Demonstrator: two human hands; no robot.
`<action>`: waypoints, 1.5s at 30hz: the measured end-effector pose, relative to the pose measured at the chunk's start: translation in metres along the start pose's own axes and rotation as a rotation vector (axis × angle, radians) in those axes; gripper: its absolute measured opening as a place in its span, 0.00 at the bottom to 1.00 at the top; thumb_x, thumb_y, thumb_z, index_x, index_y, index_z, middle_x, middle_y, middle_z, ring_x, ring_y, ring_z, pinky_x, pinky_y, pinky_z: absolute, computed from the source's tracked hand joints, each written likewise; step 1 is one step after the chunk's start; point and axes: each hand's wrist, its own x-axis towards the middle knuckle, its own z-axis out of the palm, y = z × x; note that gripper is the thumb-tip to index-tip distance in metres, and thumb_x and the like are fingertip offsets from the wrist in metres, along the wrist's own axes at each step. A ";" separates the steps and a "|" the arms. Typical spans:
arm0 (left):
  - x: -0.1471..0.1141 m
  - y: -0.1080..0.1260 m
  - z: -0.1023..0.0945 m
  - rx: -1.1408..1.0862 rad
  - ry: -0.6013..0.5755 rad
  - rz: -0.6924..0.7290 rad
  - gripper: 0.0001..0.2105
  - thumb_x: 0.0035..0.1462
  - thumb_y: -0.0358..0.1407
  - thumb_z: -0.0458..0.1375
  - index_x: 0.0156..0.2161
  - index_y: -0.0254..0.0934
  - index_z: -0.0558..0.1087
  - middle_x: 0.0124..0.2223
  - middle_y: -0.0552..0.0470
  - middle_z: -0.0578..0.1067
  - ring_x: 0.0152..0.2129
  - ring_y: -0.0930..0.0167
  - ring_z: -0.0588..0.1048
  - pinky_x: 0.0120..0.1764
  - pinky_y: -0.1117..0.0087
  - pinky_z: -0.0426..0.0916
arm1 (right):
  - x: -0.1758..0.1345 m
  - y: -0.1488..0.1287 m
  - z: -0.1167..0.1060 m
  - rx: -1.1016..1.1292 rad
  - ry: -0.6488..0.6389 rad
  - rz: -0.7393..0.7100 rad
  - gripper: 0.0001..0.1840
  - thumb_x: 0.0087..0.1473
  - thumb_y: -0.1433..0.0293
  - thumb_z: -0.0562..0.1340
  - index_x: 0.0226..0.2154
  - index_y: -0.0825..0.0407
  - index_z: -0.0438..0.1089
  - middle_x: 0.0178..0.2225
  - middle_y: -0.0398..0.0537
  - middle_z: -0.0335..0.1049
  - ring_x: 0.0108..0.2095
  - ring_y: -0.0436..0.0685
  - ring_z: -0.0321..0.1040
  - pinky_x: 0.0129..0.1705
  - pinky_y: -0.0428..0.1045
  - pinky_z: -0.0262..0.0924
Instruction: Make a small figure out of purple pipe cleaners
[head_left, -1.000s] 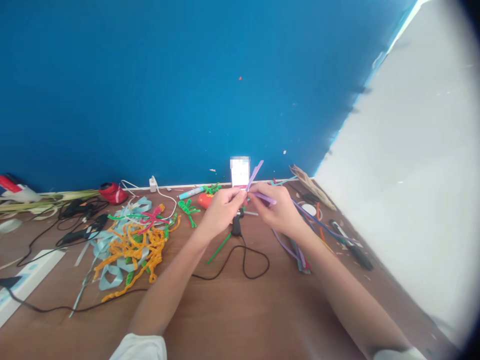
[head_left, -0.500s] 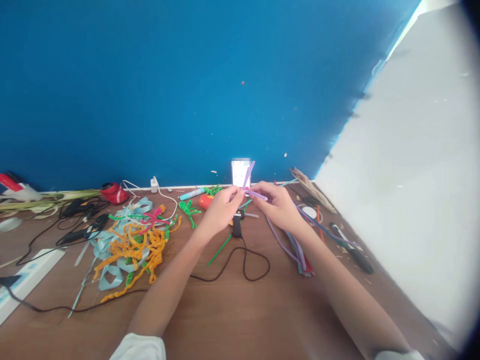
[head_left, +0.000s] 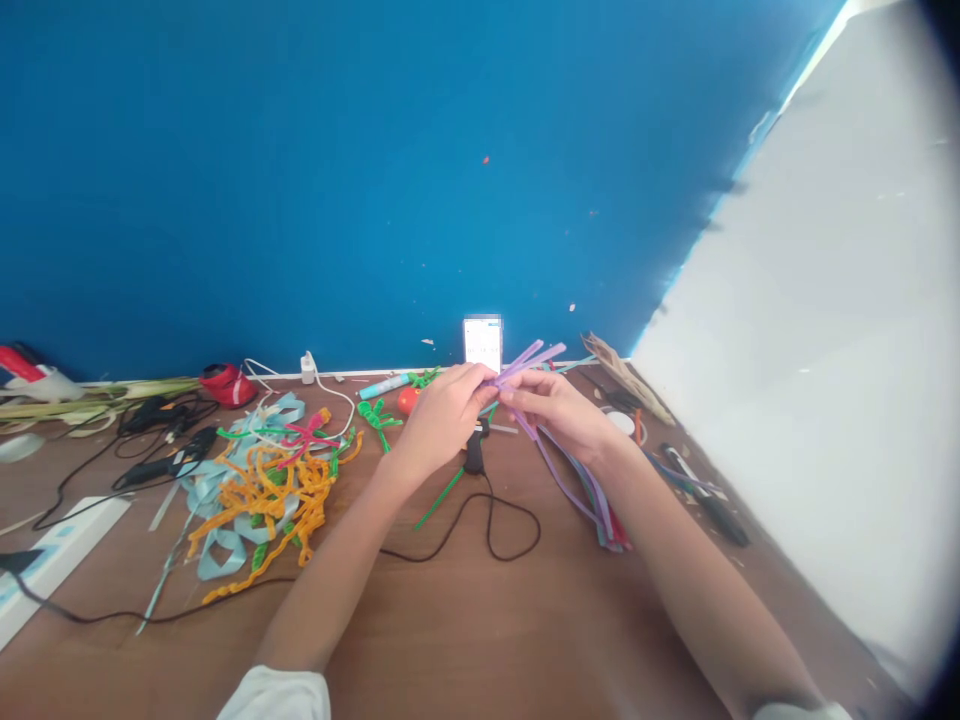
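Observation:
Purple pipe cleaners point(head_left: 534, 360) are pinched between my two hands above the back of the table, their ends fanning up to the right. My left hand point(head_left: 451, 408) is closed on them, thumb against fingers. From the right, my right hand point(head_left: 561, 408) grips them with its fingertips. One purple end points down below the right fingers. A black glue gun point(head_left: 474, 456) lies just under the hands, partly hidden. Behind them a lit phone point(head_left: 482, 342) leans upright against the wall.
Left lies a heap of orange pipe cleaners point(head_left: 289, 490) with light blue ribbon point(head_left: 217, 555). A white power strip point(head_left: 71, 555) is at the left edge. Loose pipe cleaners point(head_left: 604, 515) and a utility knife point(head_left: 709, 500) lie right. Green figures point(head_left: 377, 418) and a blue marker point(head_left: 384, 387) are behind.
The purple pipe cleaners have swung from crossing each other to fanning together toward the upper right. My left hand has turned palm down and shifted slightly; my right fingers have re-gripped.

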 end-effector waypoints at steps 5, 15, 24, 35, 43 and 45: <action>0.003 0.008 0.000 0.012 -0.041 -0.147 0.18 0.71 0.41 0.42 0.31 0.38 0.66 0.29 0.54 0.71 0.27 0.71 0.67 0.31 0.69 0.55 | -0.002 -0.003 0.005 -0.162 0.067 -0.077 0.13 0.50 0.59 0.69 0.28 0.52 0.72 0.22 0.39 0.67 0.20 0.47 0.60 0.23 0.46 0.55; 0.008 0.015 -0.010 -0.064 -0.140 -0.292 0.17 0.68 0.45 0.45 0.33 0.38 0.66 0.30 0.53 0.73 0.29 0.69 0.69 0.31 0.69 0.54 | 0.004 0.002 0.014 -0.958 0.288 -0.459 0.08 0.57 0.73 0.59 0.29 0.52 0.74 0.28 0.46 0.74 0.30 0.54 0.66 0.34 0.49 0.56; 0.016 0.037 -0.030 -0.070 -0.215 -0.196 0.13 0.69 0.41 0.46 0.35 0.39 0.68 0.31 0.53 0.73 0.27 0.70 0.68 0.29 0.69 0.54 | -0.018 -0.034 0.011 -0.675 0.247 -0.293 0.09 0.60 0.65 0.61 0.35 0.51 0.76 0.33 0.46 0.78 0.33 0.54 0.69 0.36 0.49 0.58; 0.013 0.035 -0.022 -0.140 -0.148 -0.144 0.13 0.68 0.37 0.48 0.32 0.38 0.69 0.32 0.54 0.76 0.30 0.71 0.71 0.34 0.70 0.59 | -0.014 -0.022 -0.004 0.194 -0.078 0.234 0.13 0.56 0.59 0.66 0.33 0.53 0.76 0.23 0.43 0.68 0.25 0.48 0.63 0.27 0.44 0.57; 0.012 0.040 -0.028 -0.223 -0.190 -0.073 0.13 0.67 0.38 0.50 0.41 0.42 0.78 0.42 0.53 0.81 0.40 0.67 0.76 0.44 0.69 0.65 | -0.011 -0.016 -0.003 0.324 -0.066 0.194 0.10 0.53 0.62 0.68 0.30 0.52 0.74 0.20 0.37 0.58 0.22 0.46 0.54 0.25 0.44 0.54; 0.011 0.043 -0.032 -0.227 -0.195 -0.060 0.13 0.68 0.39 0.51 0.44 0.44 0.78 0.45 0.53 0.81 0.42 0.67 0.76 0.46 0.68 0.65 | -0.012 -0.017 -0.004 0.318 -0.050 0.162 0.08 0.52 0.64 0.69 0.31 0.52 0.75 0.20 0.37 0.59 0.22 0.46 0.54 0.25 0.44 0.53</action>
